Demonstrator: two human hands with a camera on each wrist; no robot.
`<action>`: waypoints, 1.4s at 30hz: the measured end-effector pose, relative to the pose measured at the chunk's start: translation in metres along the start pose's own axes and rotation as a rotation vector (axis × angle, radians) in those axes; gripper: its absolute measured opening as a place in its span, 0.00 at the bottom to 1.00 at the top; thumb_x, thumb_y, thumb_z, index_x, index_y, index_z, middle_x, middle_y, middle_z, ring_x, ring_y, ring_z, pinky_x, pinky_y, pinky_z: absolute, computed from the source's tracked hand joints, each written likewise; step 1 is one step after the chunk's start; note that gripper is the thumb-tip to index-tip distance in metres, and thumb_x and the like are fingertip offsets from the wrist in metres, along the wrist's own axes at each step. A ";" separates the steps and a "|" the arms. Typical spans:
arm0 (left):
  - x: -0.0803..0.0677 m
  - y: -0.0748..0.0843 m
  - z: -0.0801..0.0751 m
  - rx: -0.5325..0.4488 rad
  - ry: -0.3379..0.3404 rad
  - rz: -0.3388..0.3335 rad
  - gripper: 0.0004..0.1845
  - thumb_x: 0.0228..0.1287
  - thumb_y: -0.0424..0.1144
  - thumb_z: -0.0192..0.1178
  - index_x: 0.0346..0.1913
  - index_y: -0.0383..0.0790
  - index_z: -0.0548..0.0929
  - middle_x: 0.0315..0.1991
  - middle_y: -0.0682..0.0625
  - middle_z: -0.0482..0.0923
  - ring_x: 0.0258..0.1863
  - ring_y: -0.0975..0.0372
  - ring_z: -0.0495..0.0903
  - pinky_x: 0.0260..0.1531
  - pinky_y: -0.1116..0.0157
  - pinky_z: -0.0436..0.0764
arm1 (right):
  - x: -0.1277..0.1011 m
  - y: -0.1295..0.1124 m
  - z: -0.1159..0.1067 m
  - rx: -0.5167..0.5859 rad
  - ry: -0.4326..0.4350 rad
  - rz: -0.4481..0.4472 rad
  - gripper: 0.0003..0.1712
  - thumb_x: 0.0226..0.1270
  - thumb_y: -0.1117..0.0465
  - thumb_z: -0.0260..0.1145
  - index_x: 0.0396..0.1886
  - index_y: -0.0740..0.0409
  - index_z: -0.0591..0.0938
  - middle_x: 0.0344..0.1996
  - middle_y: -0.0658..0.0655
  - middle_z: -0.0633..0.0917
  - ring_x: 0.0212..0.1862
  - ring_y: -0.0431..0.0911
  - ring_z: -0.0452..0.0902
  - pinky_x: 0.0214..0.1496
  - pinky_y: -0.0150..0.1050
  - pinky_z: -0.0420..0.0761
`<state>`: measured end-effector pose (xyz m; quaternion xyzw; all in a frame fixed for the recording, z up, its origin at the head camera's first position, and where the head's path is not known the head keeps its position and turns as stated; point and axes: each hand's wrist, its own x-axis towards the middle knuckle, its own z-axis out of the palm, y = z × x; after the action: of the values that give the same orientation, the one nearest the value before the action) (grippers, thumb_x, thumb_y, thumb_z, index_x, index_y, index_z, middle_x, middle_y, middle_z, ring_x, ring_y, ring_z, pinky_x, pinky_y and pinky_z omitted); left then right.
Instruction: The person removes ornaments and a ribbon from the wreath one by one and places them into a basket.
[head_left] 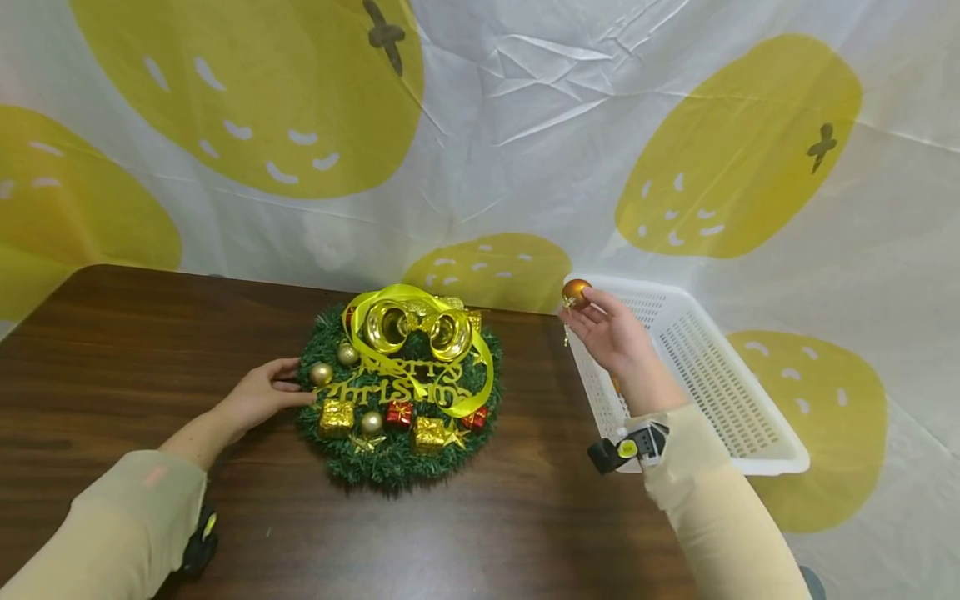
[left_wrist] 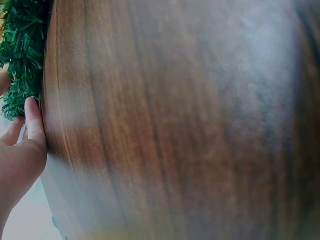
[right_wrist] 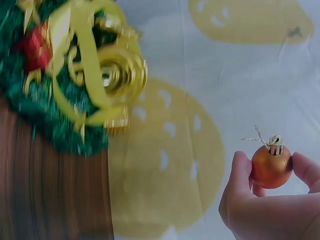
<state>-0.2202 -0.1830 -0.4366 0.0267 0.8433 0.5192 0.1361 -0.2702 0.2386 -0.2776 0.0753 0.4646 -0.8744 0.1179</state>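
Observation:
A green tinsel Christmas wreath (head_left: 390, 473) lies on the table, bearing gold bells (head_left: 452, 335), a yellow-gold ribbon (head_left: 488, 367), gold lettering, small gift boxes and gold balls. At its left edge my left hand (head_left: 255, 402) holds the rim; in the left wrist view, fingertips (left_wrist: 33, 112) press against the green tinsel. My right hand (head_left: 615, 333) is raised over the near left side of a white basket (head_left: 757, 392). Between thumb and fingers it pinches an orange Christmas bauble (right_wrist: 271, 169), whose gold cap and thin cord show in the right wrist view.
The dark wooden table (head_left: 150, 358) runs under the wreath and reaches left of it. Behind stands a white cloth backdrop (head_left: 510, 150) with large yellow fruit prints. Something orange (head_left: 617, 385) shows inside the basket, partly behind my right wrist.

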 end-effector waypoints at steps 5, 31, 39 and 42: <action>0.000 0.000 -0.001 -0.001 -0.003 -0.001 0.46 0.62 0.45 0.60 0.71 0.25 0.46 0.67 0.25 0.51 0.63 0.38 0.63 0.57 0.46 0.71 | 0.008 -0.015 -0.019 0.048 0.070 0.002 0.12 0.68 0.69 0.55 0.47 0.60 0.63 0.47 0.58 0.66 0.71 0.47 0.52 0.73 0.36 0.54; 0.000 -0.001 0.000 -0.008 0.002 0.011 0.46 0.61 0.45 0.62 0.71 0.25 0.47 0.67 0.25 0.52 0.63 0.38 0.63 0.57 0.46 0.72 | 0.013 -0.041 -0.100 -0.072 0.318 0.231 0.05 0.68 0.62 0.58 0.34 0.59 0.73 0.28 0.55 0.78 0.36 0.44 0.76 0.47 0.32 0.81; -0.001 0.001 0.000 -0.010 0.000 0.020 0.46 0.61 0.45 0.61 0.71 0.25 0.47 0.67 0.25 0.52 0.62 0.37 0.63 0.57 0.47 0.72 | 0.008 -0.041 -0.097 -0.080 0.359 0.279 0.12 0.68 0.63 0.57 0.24 0.62 0.76 0.24 0.57 0.80 0.30 0.47 0.78 0.50 0.34 0.81; -0.001 0.001 0.000 -0.011 0.000 0.019 0.46 0.61 0.45 0.61 0.71 0.25 0.47 0.67 0.25 0.52 0.62 0.38 0.63 0.57 0.47 0.72 | 0.009 -0.040 -0.096 -0.108 0.380 0.284 0.12 0.68 0.62 0.57 0.24 0.61 0.76 0.24 0.57 0.79 0.29 0.47 0.78 0.51 0.34 0.81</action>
<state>-0.2192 -0.1833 -0.4357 0.0340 0.8402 0.5249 0.1315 -0.2881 0.3387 -0.3015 0.2964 0.5093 -0.7932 0.1539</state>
